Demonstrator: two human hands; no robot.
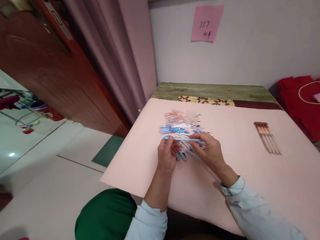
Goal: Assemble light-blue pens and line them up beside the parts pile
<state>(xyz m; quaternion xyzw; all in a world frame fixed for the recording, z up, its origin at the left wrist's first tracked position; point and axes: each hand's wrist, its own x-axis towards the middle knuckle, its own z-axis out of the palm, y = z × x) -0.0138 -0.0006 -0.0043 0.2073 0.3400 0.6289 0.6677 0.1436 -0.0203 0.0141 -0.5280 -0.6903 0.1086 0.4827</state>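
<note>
Between my two hands I hold a light blue pen (186,139) nearly level above the table. My left hand (167,154) pinches its left part, near a bright blue end. My right hand (210,148) has thumb and fingers closed on the pale barrel at the other end. Just beyond and below the hands lies a pile of blue pen parts (165,129), with small blue pieces, white rods and clear tubes. Pink pen parts (174,116) lie behind them. Fingers partly cover the pile.
Several tan pens with brown tops (268,137) lie side by side on the pale pink table cover (246,195). A pink paper note (207,23) is on the wall. Red cloth (300,113) sits at right, a green cover (106,229) at lower left, a wooden door (62,70) at left.
</note>
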